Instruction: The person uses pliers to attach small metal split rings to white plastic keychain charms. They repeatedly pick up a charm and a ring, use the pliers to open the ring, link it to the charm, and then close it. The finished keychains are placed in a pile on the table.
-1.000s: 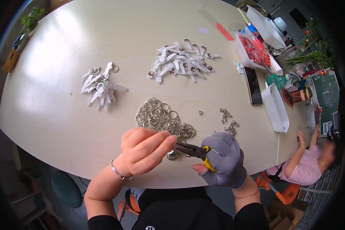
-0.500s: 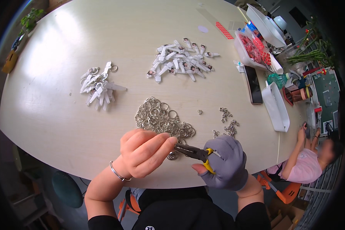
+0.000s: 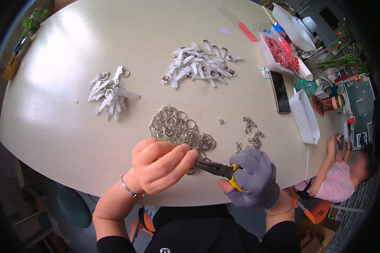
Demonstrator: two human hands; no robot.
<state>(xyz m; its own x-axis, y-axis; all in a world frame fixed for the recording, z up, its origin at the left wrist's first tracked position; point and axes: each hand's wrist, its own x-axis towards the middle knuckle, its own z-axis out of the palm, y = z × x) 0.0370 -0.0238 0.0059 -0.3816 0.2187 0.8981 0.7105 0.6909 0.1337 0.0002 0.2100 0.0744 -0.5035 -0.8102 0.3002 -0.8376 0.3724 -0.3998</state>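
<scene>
My right hand [image 3: 254, 179], in a grey fingerless glove, is closed around the yellow handles of dark needle-nose pliers [image 3: 217, 168]. Their jaws point left and reach the fingertips of my left hand [image 3: 161, 165]. That hand is bare and pinched closed; whatever it holds is too small and hidden to make out. Just beyond it lies a heap of silver key rings with chains [image 3: 173, 124], partly covered by my fingers. Small metal links [image 3: 254, 139] lie in loose clusters beyond my right hand, with one small bit [image 3: 221, 122] apart from them.
White tags with printed pictures [image 3: 196, 65] are piled at the table's far middle. Tags with rings attached [image 3: 109, 95] form a pile at left. A phone [image 3: 279, 92], a white tray [image 3: 304, 118] and a tub of red pieces [image 3: 278, 55] stand at right. Another person [image 3: 337, 179] sits beyond.
My right hand and the pliers have shifted slightly to the right. My left hand stays nearly in place, still pinched at the plier tips.
</scene>
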